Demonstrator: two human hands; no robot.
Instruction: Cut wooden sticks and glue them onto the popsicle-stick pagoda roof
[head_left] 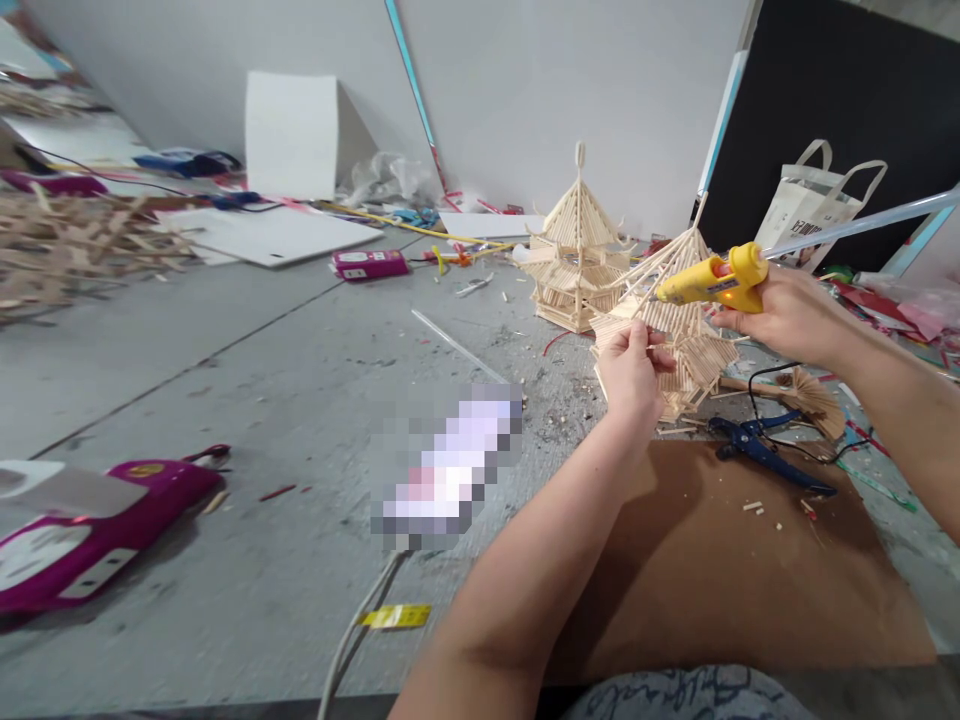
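Note:
My left hand [634,372] is closed on a thin wooden stick, pinched against the lower edge of a small pagoda-like model made of wooden sticks [679,320]. My right hand [787,312] grips a yellow hot glue gun [712,280], its nozzle pointing left at the model's roof. A clear glue stick [862,222] juts out of the gun's back toward the upper right. The model rests on the grey floor just beyond a brown cardboard sheet [720,570].
A second, finished stick pagoda [576,250] stands behind. Blue-handled cutters [757,450] and a fan of sticks [817,398] lie to the right. Magenta boxes [90,530] lie at left, a white bag [814,205] at back right, and a pile of sticks [67,245] at far left.

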